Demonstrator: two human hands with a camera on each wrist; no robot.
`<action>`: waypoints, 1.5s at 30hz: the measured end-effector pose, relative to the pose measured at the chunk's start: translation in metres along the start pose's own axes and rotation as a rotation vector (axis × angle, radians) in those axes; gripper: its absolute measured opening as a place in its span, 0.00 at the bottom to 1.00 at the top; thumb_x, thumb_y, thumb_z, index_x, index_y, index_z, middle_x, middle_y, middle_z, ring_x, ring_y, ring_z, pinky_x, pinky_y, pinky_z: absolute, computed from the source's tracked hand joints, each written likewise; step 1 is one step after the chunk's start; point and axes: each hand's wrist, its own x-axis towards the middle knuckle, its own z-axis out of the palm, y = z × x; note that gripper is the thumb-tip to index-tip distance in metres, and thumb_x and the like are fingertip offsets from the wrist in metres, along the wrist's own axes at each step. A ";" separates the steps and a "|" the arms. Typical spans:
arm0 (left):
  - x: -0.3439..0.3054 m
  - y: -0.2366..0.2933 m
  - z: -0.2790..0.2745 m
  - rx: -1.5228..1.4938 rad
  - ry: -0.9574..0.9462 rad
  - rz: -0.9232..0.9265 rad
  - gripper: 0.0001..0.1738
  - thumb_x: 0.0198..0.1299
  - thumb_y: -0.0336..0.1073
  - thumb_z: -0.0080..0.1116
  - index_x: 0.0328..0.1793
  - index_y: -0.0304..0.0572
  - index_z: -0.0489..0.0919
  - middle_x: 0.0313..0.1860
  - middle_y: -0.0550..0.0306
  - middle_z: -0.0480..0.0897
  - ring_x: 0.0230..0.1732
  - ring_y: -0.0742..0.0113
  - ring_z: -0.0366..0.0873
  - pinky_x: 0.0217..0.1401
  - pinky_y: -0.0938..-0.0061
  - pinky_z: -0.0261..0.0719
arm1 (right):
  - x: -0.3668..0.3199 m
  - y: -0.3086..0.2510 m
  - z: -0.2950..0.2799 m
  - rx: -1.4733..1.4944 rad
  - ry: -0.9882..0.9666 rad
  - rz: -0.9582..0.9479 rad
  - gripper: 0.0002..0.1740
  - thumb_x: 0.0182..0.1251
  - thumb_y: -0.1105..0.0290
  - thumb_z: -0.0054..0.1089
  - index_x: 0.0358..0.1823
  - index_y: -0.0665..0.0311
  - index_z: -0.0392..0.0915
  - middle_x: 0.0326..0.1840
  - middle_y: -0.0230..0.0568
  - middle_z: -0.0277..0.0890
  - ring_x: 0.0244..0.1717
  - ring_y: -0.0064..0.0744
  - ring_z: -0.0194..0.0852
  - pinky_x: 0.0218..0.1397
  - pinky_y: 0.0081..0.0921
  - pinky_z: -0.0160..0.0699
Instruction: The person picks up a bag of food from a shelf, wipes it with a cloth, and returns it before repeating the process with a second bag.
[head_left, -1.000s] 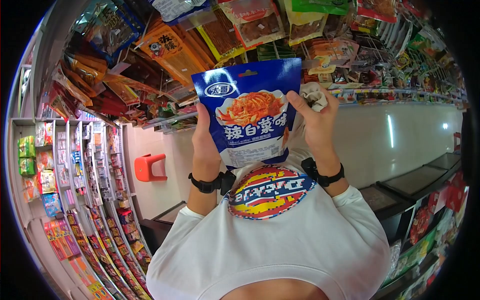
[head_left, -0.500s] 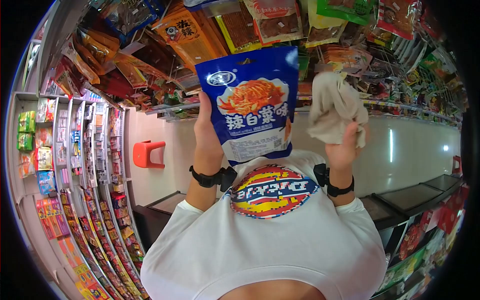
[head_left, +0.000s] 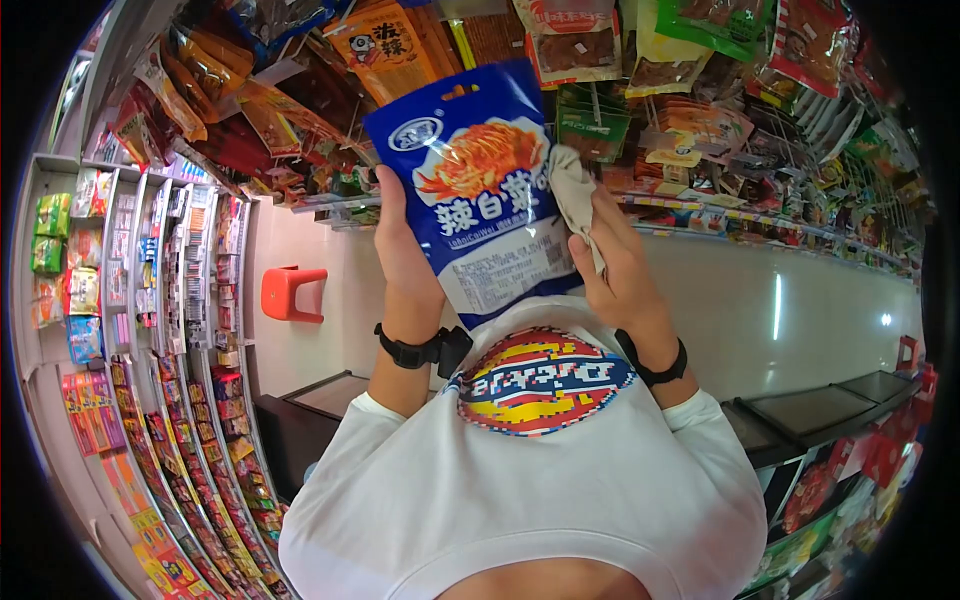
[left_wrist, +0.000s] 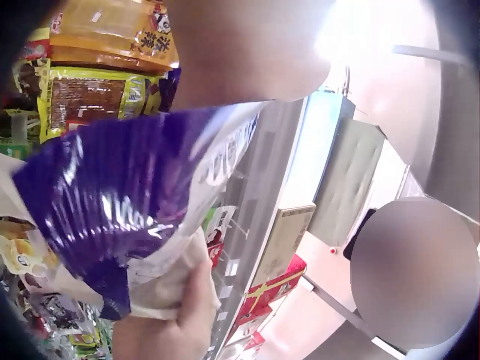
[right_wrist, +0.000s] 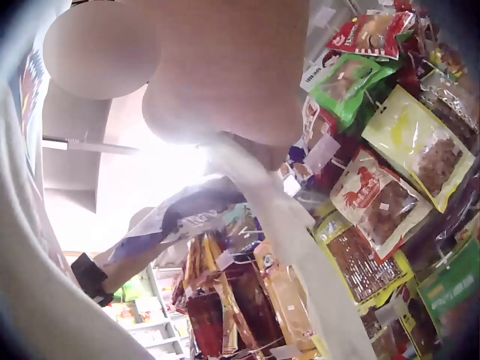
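A blue and white snack bag with a picture of red shredded food stands tilted before the chest in the head view. My left hand grips it along its left edge, thumb on the front and fingers hidden behind. At the right edge, my right hand holds a pale grey cloth against the bag. In the left wrist view the bag shows creased, with the cloth behind its lower side. The cloth hangs as a long pale fold in the right wrist view.
Snack packets hang on racks just beyond the bag. Stepped shelves of small goods run along the left, with a red stool on the floor nearby. Dark-framed display cases stand at the right.
The right hand moved away to the right with the cloth, which spread open, then came back to the bag's right edge. The bag shifted a little left and up in the left hand.
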 end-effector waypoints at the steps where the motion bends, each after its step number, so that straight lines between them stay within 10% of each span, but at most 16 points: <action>1: 0.001 0.003 0.000 0.000 -0.015 0.045 0.34 0.76 0.58 0.38 0.72 0.36 0.65 0.67 0.44 0.75 0.62 0.51 0.78 0.64 0.57 0.80 | -0.006 0.003 0.000 0.010 -0.039 0.007 0.21 0.72 0.71 0.53 0.61 0.78 0.72 0.65 0.66 0.68 0.70 0.68 0.61 0.74 0.50 0.58; 12: -0.004 -0.005 0.004 -0.236 -0.136 -0.115 0.33 0.76 0.57 0.40 0.72 0.38 0.65 0.67 0.46 0.75 0.62 0.51 0.78 0.63 0.55 0.80 | -0.016 -0.004 -0.009 0.146 0.145 -0.181 0.26 0.76 0.60 0.47 0.63 0.76 0.72 0.70 0.64 0.66 0.73 0.67 0.61 0.75 0.53 0.56; 16: -0.008 -0.003 -0.005 -0.215 -0.119 -0.115 0.34 0.75 0.58 0.39 0.73 0.38 0.64 0.67 0.45 0.75 0.62 0.51 0.78 0.63 0.53 0.80 | -0.063 0.033 -0.021 -0.215 0.323 -0.172 0.44 0.76 0.38 0.39 0.72 0.74 0.61 0.71 0.54 0.65 0.71 0.55 0.64 0.72 0.42 0.64; 19: -0.004 -0.001 -0.013 -0.189 -0.153 -0.117 0.35 0.75 0.60 0.39 0.74 0.38 0.63 0.68 0.44 0.73 0.64 0.48 0.77 0.65 0.51 0.78 | -0.072 0.028 -0.026 0.260 0.696 0.063 0.48 0.73 0.34 0.42 0.72 0.74 0.59 0.73 0.53 0.63 0.72 0.52 0.62 0.73 0.42 0.63; 22: -0.006 -0.004 -0.008 -0.171 -0.178 -0.161 0.39 0.73 0.64 0.37 0.76 0.38 0.61 0.70 0.42 0.72 0.66 0.45 0.74 0.68 0.48 0.75 | -0.073 0.027 -0.030 0.340 0.568 -0.072 0.48 0.72 0.35 0.44 0.72 0.75 0.59 0.74 0.55 0.61 0.73 0.53 0.62 0.75 0.45 0.59; 27: -0.014 -0.031 0.020 0.028 -0.261 -0.256 0.45 0.70 0.71 0.33 0.78 0.43 0.60 0.73 0.51 0.69 0.71 0.56 0.70 0.75 0.60 0.66 | 0.034 -0.023 -0.019 -0.162 -0.143 -0.423 0.20 0.66 0.56 0.55 0.44 0.69 0.79 0.65 0.59 0.69 0.74 0.63 0.57 0.78 0.64 0.43; 34: -0.006 -0.037 0.021 0.053 -0.049 -0.213 0.39 0.72 0.68 0.34 0.71 0.45 0.70 0.65 0.56 0.77 0.63 0.61 0.76 0.67 0.65 0.73 | 0.025 -0.012 0.011 -0.215 -0.163 -0.404 0.20 0.66 0.55 0.54 0.41 0.68 0.78 0.61 0.55 0.71 0.75 0.60 0.56 0.78 0.58 0.47; 37: 0.004 -0.029 0.007 -0.256 -0.262 -0.298 0.38 0.70 0.69 0.39 0.64 0.43 0.73 0.55 0.54 0.82 0.51 0.58 0.82 0.56 0.63 0.81 | 0.018 -0.021 0.023 -0.126 -0.126 -0.407 0.14 0.62 0.62 0.59 0.39 0.66 0.79 0.59 0.52 0.73 0.73 0.59 0.60 0.76 0.55 0.53; 45: 0.013 -0.005 0.031 -0.062 0.029 0.104 0.34 0.77 0.59 0.32 0.72 0.38 0.65 0.67 0.45 0.74 0.63 0.46 0.76 0.67 0.51 0.75 | 0.014 -0.020 0.034 -0.136 -0.109 -0.432 0.10 0.55 0.67 0.65 0.37 0.63 0.80 0.59 0.46 0.75 0.72 0.51 0.64 0.74 0.50 0.60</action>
